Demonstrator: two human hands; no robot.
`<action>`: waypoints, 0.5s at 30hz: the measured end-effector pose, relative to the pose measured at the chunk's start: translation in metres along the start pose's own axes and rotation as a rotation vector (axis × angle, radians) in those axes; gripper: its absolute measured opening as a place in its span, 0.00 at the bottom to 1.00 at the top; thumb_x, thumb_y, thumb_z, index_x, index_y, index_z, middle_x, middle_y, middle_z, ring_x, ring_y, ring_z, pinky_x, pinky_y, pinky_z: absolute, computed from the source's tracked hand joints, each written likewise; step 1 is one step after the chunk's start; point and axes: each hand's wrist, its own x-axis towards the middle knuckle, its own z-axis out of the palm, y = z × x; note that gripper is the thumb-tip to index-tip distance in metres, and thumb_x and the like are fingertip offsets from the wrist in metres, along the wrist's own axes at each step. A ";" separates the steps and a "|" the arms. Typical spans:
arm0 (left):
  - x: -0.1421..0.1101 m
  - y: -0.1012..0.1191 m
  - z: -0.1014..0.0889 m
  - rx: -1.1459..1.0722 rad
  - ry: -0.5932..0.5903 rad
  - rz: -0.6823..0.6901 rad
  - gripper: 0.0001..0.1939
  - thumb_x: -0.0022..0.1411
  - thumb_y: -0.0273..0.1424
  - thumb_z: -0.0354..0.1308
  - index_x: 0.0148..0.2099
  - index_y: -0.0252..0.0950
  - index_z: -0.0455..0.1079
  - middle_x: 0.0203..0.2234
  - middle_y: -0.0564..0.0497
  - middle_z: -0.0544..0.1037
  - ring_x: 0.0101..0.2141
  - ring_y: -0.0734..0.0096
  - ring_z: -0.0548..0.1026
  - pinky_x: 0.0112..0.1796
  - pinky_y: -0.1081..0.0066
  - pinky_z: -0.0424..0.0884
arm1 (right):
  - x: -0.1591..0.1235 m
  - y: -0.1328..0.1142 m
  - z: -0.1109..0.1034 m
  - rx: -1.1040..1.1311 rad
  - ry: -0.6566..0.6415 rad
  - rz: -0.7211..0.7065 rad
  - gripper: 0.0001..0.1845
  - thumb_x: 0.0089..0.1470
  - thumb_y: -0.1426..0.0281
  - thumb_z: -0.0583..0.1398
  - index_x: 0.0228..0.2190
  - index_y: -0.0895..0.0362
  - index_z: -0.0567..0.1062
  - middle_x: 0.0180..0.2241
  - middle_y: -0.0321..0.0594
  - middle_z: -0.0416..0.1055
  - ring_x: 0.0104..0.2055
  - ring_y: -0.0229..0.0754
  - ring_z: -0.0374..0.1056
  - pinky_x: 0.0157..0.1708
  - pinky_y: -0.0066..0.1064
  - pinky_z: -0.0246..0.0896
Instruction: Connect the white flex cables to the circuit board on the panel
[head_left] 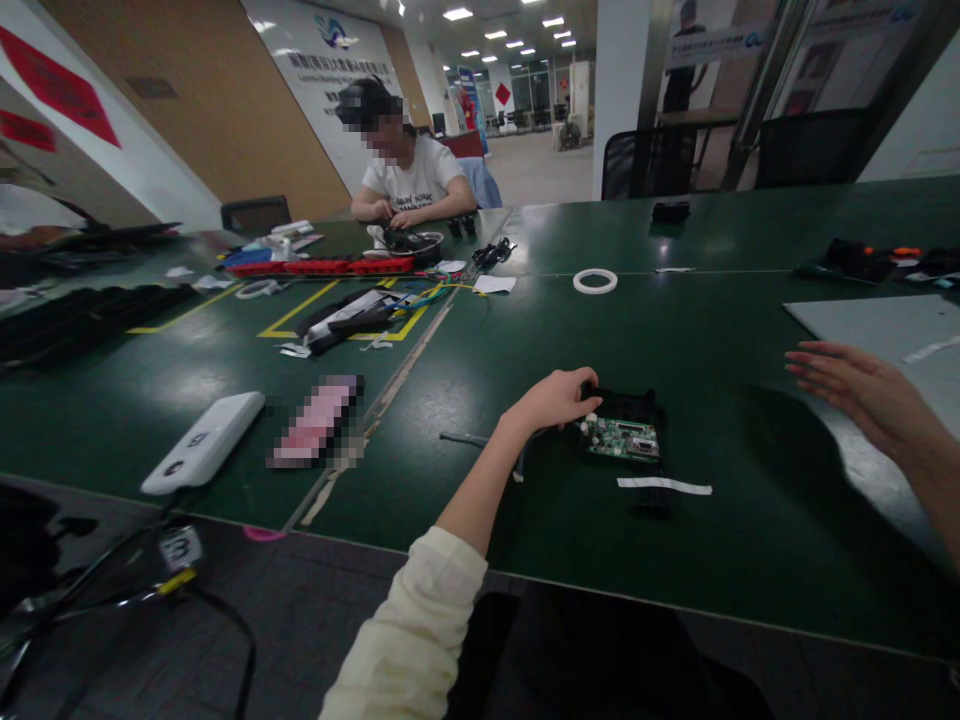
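Observation:
In front of me a green circuit board lies with a black plastic housing along its far side. My left hand grips the housing's upper left corner, thumb and fingers curled round it. A dark cable runs out to the left under my wrist. Below the board, a white strip of tape lies across a slim black part. Off to the right, my right hand hovers above the table, fingers stretched out and holding nothing.
A roll of white tape lies farther back. To the left are a phone and a white device. A grey board rests at right. Across the green table sits a person, hands on dark items.

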 end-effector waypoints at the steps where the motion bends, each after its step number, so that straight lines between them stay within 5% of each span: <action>1: 0.000 0.000 0.000 0.009 0.005 0.006 0.15 0.62 0.35 0.50 0.48 0.34 0.64 0.18 0.57 0.70 0.15 0.80 0.65 0.23 0.77 0.59 | 0.007 0.003 -0.015 0.025 0.097 0.018 0.18 0.48 0.69 0.63 0.43 0.51 0.72 0.47 0.42 0.70 0.49 0.41 0.66 0.44 0.25 0.65; 6: 0.005 -0.005 0.005 -0.023 0.090 -0.001 0.14 0.61 0.32 0.49 0.48 0.34 0.65 0.21 0.55 0.72 0.17 0.79 0.66 0.24 0.76 0.60 | 0.013 0.020 -0.057 0.054 0.320 0.032 0.13 0.43 0.75 0.62 0.35 0.54 0.76 0.41 0.43 0.72 0.43 0.39 0.70 0.39 0.21 0.66; 10: 0.011 -0.008 0.009 -0.134 0.185 -0.056 0.15 0.58 0.29 0.51 0.48 0.32 0.66 0.23 0.53 0.73 0.22 0.76 0.69 0.26 0.76 0.63 | -0.001 0.024 -0.045 -0.055 0.200 0.066 0.10 0.46 0.73 0.61 0.34 0.54 0.78 0.41 0.43 0.73 0.46 0.39 0.68 0.40 0.19 0.64; 15: 0.013 -0.003 0.008 -0.417 0.133 -0.169 0.16 0.57 0.27 0.49 0.49 0.32 0.65 0.24 0.53 0.71 0.17 0.82 0.63 0.18 0.79 0.56 | -0.003 0.018 -0.019 -0.083 0.090 0.072 0.11 0.48 0.71 0.61 0.37 0.53 0.77 0.43 0.40 0.73 0.48 0.38 0.67 0.40 0.18 0.63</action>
